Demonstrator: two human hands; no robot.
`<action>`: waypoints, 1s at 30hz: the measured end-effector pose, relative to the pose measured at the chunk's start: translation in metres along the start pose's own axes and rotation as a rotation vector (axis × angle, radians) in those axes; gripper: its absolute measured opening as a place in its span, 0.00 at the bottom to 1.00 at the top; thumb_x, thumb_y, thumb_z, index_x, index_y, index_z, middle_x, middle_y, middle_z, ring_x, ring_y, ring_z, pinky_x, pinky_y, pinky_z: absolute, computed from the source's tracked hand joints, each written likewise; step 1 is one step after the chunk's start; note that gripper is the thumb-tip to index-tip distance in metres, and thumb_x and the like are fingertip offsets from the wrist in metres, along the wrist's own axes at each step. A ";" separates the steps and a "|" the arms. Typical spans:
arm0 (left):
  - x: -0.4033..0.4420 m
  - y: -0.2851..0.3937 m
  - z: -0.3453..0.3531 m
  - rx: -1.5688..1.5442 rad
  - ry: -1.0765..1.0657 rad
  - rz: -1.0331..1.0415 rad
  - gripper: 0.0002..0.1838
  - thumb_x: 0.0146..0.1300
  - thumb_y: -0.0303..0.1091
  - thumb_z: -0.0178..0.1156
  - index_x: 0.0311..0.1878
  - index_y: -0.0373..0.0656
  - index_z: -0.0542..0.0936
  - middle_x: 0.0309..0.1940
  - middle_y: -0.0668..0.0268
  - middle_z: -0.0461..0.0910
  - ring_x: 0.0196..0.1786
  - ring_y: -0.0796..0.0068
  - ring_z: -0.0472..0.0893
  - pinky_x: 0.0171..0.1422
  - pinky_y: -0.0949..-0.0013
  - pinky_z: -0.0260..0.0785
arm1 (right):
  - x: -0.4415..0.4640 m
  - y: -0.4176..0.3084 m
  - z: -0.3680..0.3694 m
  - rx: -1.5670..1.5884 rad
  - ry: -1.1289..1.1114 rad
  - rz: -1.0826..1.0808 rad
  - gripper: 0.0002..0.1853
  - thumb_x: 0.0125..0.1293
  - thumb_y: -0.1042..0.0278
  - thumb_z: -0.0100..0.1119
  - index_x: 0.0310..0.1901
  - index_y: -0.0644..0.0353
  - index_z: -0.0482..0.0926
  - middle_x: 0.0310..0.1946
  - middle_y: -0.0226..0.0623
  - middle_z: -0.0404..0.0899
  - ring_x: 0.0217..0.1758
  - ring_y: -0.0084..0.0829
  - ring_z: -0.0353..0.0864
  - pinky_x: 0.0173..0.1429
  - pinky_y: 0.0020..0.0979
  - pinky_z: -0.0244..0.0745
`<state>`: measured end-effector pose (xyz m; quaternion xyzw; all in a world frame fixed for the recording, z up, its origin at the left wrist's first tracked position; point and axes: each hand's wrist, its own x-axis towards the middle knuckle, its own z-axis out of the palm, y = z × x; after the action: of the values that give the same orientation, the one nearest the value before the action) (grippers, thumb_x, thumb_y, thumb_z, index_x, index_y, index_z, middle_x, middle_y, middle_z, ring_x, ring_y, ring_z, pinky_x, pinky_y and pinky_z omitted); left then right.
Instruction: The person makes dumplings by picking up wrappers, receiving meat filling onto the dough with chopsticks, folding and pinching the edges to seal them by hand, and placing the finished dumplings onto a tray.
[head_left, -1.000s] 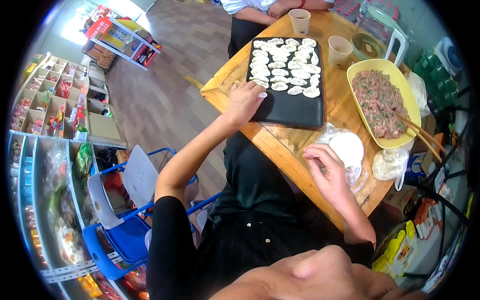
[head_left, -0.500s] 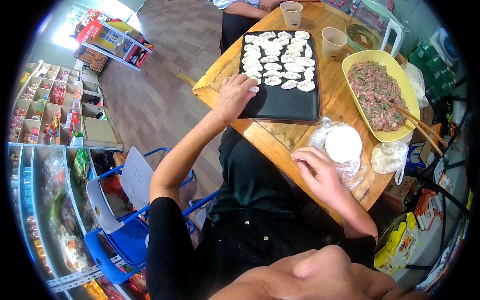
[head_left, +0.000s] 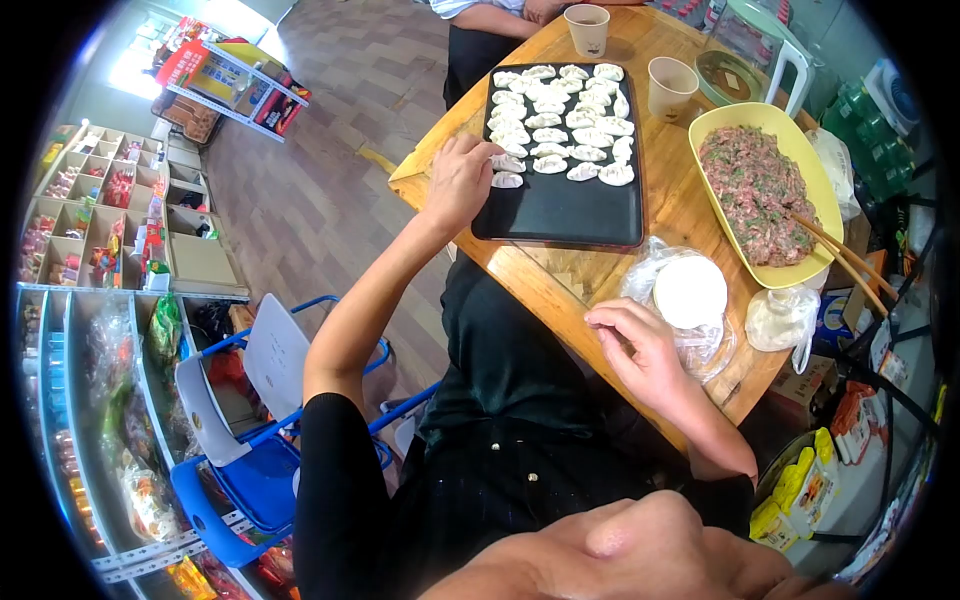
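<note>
My left hand (head_left: 462,182) is at the left edge of a black baking tray (head_left: 560,215), its fingers extended and holding no dumpling that I can see. Just right of it lies a white dumpling (head_left: 507,181) at the near end of the left column. Several rows of pleated dumplings (head_left: 547,120) cover the far part of the tray. My right hand (head_left: 637,340) hovers by the table's near edge, loosely curled with thumb and fingers apart, nothing visible in it. Beside it, a stack of round white dumpling wrappers (head_left: 690,291) rests on clear plastic film (head_left: 645,272).
A yellow bowl (head_left: 832,215) of minced filling (head_left: 757,190) with chopsticks (head_left: 845,255) stands on the wooden table (head_left: 665,215). Paper cups (head_left: 671,92) and a bagged dough lump (head_left: 780,318) are there too. Another person's arm (head_left: 490,20) is at the far side. Blue chairs (head_left: 250,490) stand left.
My left hand has let go of a dumpling at the near end of the left column and drawn back left to the tray's edge. My right hand stays nearly still.
</note>
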<state>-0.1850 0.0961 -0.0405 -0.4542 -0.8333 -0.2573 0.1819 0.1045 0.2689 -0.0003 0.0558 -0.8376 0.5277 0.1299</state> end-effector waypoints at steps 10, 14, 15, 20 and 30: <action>0.001 -0.003 0.009 -0.102 -0.038 -0.108 0.05 0.58 0.27 0.58 0.37 0.42 0.82 0.33 0.55 0.80 0.40 0.51 0.79 0.47 0.53 0.70 | 0.000 0.000 -0.001 -0.006 -0.005 -0.033 0.08 0.63 0.80 0.57 0.43 0.65 0.78 0.39 0.44 0.80 0.41 0.43 0.82 0.44 0.36 0.76; 0.004 -0.002 0.008 -0.032 -0.063 -0.068 0.06 0.58 0.26 0.59 0.37 0.42 0.83 0.34 0.55 0.80 0.41 0.51 0.79 0.47 0.54 0.70 | -0.003 0.006 0.001 0.015 -0.014 -0.047 0.07 0.63 0.77 0.57 0.43 0.63 0.78 0.37 0.42 0.79 0.38 0.44 0.81 0.41 0.38 0.75; 0.004 0.001 0.007 -0.002 -0.078 -0.062 0.06 0.58 0.26 0.59 0.38 0.43 0.83 0.35 0.56 0.80 0.42 0.52 0.79 0.48 0.55 0.70 | -0.006 0.007 0.001 0.001 0.007 -0.017 0.07 0.63 0.77 0.57 0.43 0.63 0.78 0.37 0.42 0.79 0.38 0.44 0.81 0.41 0.38 0.75; 0.010 0.071 -0.012 -0.153 -0.052 0.091 0.10 0.55 0.23 0.64 0.41 0.43 0.82 0.38 0.60 0.80 0.45 0.56 0.78 0.48 0.59 0.70 | -0.010 0.003 0.002 0.075 -0.204 -0.111 0.07 0.63 0.71 0.58 0.42 0.60 0.78 0.35 0.40 0.80 0.39 0.42 0.81 0.40 0.40 0.74; -0.004 0.227 0.036 -0.570 -0.332 0.429 0.11 0.52 0.27 0.69 0.39 0.42 0.81 0.39 0.63 0.77 0.44 0.60 0.76 0.48 0.62 0.71 | -0.027 0.002 0.018 0.144 -0.457 -0.241 0.06 0.57 0.71 0.60 0.28 0.64 0.76 0.24 0.44 0.78 0.29 0.47 0.80 0.34 0.43 0.73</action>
<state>0.0079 0.2184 -0.0111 -0.6859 -0.6327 -0.3574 -0.0391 0.1268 0.2521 -0.0168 0.2818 -0.7927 0.5405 -0.0049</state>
